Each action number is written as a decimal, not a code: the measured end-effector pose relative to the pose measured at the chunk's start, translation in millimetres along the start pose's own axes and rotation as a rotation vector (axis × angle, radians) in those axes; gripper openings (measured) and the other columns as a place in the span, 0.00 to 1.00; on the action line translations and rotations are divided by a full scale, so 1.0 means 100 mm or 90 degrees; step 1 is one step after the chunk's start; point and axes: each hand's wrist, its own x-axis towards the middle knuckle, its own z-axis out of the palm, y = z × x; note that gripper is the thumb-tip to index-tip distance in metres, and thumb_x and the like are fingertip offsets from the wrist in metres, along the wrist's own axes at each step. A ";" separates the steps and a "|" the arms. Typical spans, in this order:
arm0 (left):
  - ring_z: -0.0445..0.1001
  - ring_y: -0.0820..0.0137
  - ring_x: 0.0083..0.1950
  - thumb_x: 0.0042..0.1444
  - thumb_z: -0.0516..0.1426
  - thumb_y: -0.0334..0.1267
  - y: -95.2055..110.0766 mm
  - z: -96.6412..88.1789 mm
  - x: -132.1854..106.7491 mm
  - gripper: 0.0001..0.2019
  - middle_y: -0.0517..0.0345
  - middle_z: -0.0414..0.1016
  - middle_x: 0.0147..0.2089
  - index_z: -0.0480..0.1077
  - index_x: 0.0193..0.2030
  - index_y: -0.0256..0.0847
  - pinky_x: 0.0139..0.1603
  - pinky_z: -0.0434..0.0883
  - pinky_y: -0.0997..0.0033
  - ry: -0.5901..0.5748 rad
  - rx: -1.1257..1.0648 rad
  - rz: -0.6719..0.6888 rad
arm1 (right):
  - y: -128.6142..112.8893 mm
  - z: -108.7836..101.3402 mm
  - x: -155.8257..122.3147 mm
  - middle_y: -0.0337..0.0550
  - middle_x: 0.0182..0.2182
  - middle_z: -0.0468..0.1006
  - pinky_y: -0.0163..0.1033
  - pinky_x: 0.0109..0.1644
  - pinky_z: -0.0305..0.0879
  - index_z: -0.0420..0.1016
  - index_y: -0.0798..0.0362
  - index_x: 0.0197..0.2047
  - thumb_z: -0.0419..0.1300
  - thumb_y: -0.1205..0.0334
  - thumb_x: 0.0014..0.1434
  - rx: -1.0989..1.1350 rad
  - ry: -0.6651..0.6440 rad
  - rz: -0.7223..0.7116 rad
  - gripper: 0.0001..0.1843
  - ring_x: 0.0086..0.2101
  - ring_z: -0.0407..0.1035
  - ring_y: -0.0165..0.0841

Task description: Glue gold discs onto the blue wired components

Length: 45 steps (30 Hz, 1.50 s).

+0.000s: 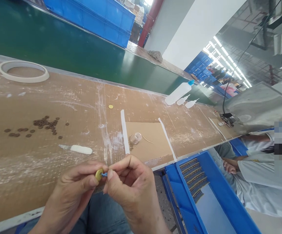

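A small yellow disc (99, 175) sits up off the bench, near its close edge, between the thumb and fingers of the left hand (76, 180), which are closed on it. The right hand (131, 182) meets it from 3 o'clock, thumb and forefinger pinched on a short blue piece (104, 174) at the disc's face; whether the blue piece passes through the disc is hard to tell at this size.

Taking the disc as the clock's centre, a white-handled tool (81, 149) lies near at 11 o'clock, and a scatter of brown rings (44, 123) farther off at 10. A second yellow disc (110, 106) lies flat just past 12. Toward 2 o'clock, a clear cup (135, 138) stands on a cardboard sheet (153, 130), beside a thin strand (147, 140); beyond it lie a large white bottle (178, 93) and two smaller bottles (192, 103). A tape roll (23, 78) rests well apart, between 10 and 11. Out at 3 o'clock are a blue tray (228, 198) with rows of small parts (194, 177) and a seated co-worker (255, 172)
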 end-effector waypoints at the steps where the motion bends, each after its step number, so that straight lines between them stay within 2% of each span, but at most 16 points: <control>1: 0.77 0.64 0.36 0.42 0.76 0.45 -0.01 -0.01 0.00 0.11 0.52 0.80 0.37 0.82 0.29 0.47 0.36 0.78 0.75 0.001 -0.004 0.003 | -0.01 0.00 0.00 0.39 0.21 0.76 0.27 0.30 0.67 0.75 0.55 0.29 0.69 0.57 0.48 -0.006 -0.002 0.005 0.11 0.24 0.69 0.25; 4: 0.77 0.62 0.42 0.44 0.75 0.44 -0.02 -0.04 -0.02 0.09 0.54 0.80 0.40 0.82 0.31 0.50 0.40 0.79 0.72 -0.016 0.010 -0.016 | -0.01 0.00 0.00 0.38 0.20 0.76 0.27 0.30 0.67 0.75 0.54 0.28 0.69 0.57 0.47 0.005 -0.003 0.009 0.11 0.23 0.68 0.24; 6: 0.77 0.61 0.44 0.42 0.76 0.43 -0.02 -0.03 -0.03 0.10 0.54 0.79 0.41 0.82 0.30 0.49 0.43 0.79 0.71 -0.001 0.006 -0.025 | -0.01 0.01 0.00 0.38 0.21 0.76 0.28 0.30 0.67 0.76 0.54 0.29 0.69 0.58 0.47 0.002 -0.002 0.007 0.10 0.23 0.69 0.25; 9: 0.77 0.61 0.40 0.34 0.78 0.42 0.01 0.04 -0.03 0.14 0.51 0.79 0.37 0.82 0.27 0.46 0.40 0.78 0.71 0.051 -0.021 -0.015 | 0.00 0.01 0.00 0.40 0.24 0.79 0.29 0.31 0.68 0.76 0.54 0.29 0.70 0.59 0.46 -0.034 0.006 0.002 0.09 0.26 0.72 0.27; 11: 0.76 0.62 0.37 0.32 0.78 0.43 0.03 0.08 -0.03 0.14 0.51 0.79 0.34 0.82 0.26 0.46 0.37 0.78 0.71 0.058 -0.023 0.003 | 0.01 0.00 0.00 0.41 0.25 0.80 0.30 0.33 0.69 0.77 0.54 0.29 0.69 0.58 0.47 -0.055 0.006 -0.007 0.09 0.28 0.74 0.28; 14: 0.76 0.63 0.36 0.36 0.77 0.44 0.01 0.05 -0.03 0.12 0.53 0.79 0.32 0.82 0.26 0.48 0.37 0.78 0.72 0.032 -0.009 0.025 | -0.01 -0.01 0.00 0.41 0.28 0.81 0.31 0.34 0.70 0.78 0.53 0.30 0.69 0.57 0.49 -0.078 0.001 -0.027 0.09 0.30 0.75 0.30; 18: 0.76 0.63 0.42 0.46 0.74 0.41 -0.05 -0.06 -0.03 0.07 0.56 0.78 0.36 0.82 0.31 0.51 0.44 0.78 0.70 -0.015 0.021 0.027 | -0.08 -0.02 -0.01 0.43 0.33 0.83 0.36 0.38 0.72 0.77 0.52 0.30 0.67 0.56 0.49 -0.145 -0.007 -0.019 0.09 0.33 0.76 0.32; 22: 0.76 0.63 0.44 0.48 0.73 0.37 -0.04 -0.04 -0.03 0.07 0.58 0.78 0.37 0.83 0.32 0.53 0.46 0.78 0.70 -0.013 0.026 0.020 | -0.15 -0.04 -0.02 0.44 0.33 0.82 0.38 0.41 0.73 0.77 0.53 0.30 0.65 0.56 0.49 -0.186 -0.021 -0.011 0.09 0.34 0.76 0.34; 24: 0.77 0.63 0.42 0.47 0.73 0.38 -0.02 0.01 -0.03 0.07 0.57 0.79 0.37 0.83 0.31 0.53 0.43 0.78 0.70 -0.010 0.027 0.032 | -0.16 -0.05 -0.02 0.44 0.33 0.82 0.38 0.41 0.73 0.78 0.53 0.30 0.65 0.55 0.49 -0.195 -0.020 -0.014 0.09 0.34 0.76 0.34; 29: 0.79 0.59 0.33 0.38 0.76 0.40 0.00 0.13 -0.02 0.11 0.50 0.79 0.30 0.82 0.26 0.45 0.33 0.81 0.67 0.034 0.012 0.128 | -0.16 -0.07 -0.01 0.44 0.33 0.81 0.40 0.41 0.74 0.78 0.53 0.30 0.65 0.56 0.48 -0.209 -0.026 -0.018 0.09 0.34 0.77 0.36; 33: 0.81 0.55 0.41 0.40 0.75 0.44 0.01 0.24 -0.01 0.13 0.52 0.80 0.32 0.82 0.32 0.46 0.41 0.84 0.60 0.135 0.011 0.116 | -0.13 -0.08 0.00 0.44 0.32 0.81 0.41 0.40 0.75 0.78 0.53 0.30 0.64 0.57 0.49 -0.215 -0.020 -0.044 0.09 0.34 0.77 0.37; 36: 0.81 0.53 0.46 0.43 0.73 0.48 0.01 0.30 0.00 0.15 0.53 0.81 0.34 0.83 0.37 0.46 0.47 0.84 0.56 0.190 0.021 0.117 | -0.07 -0.09 0.00 0.42 0.32 0.81 0.36 0.38 0.74 0.78 0.53 0.31 0.63 0.59 0.50 -0.219 -0.005 -0.108 0.07 0.32 0.77 0.33; 40: 0.81 0.52 0.47 0.44 0.73 0.50 -0.08 0.25 0.00 0.16 0.52 0.82 0.36 0.83 0.39 0.46 0.49 0.83 0.55 0.211 0.044 0.120 | 0.08 -0.04 -0.02 0.35 0.31 0.78 0.29 0.37 0.70 0.76 0.51 0.31 0.60 0.65 0.53 -0.272 0.070 -0.281 0.03 0.32 0.74 0.25; 43: 0.82 0.53 0.45 0.41 0.74 0.50 -0.14 0.17 -0.06 0.18 0.51 0.83 0.38 0.83 0.37 0.46 0.48 0.83 0.61 0.209 0.056 0.119 | 0.19 0.05 -0.06 0.33 0.28 0.73 0.30 0.36 0.64 0.72 0.50 0.30 0.57 0.64 0.57 -0.336 0.201 -0.395 0.05 0.30 0.71 0.23; 45: 0.82 0.56 0.44 0.35 0.76 0.50 -0.11 0.19 -0.13 0.19 0.52 0.83 0.40 0.83 0.34 0.47 0.47 0.82 0.69 0.215 0.053 0.112 | 0.24 0.10 -0.10 0.34 0.27 0.71 0.31 0.35 0.63 0.71 0.49 0.31 0.57 0.63 0.59 -0.382 0.264 -0.450 0.05 0.29 0.68 0.24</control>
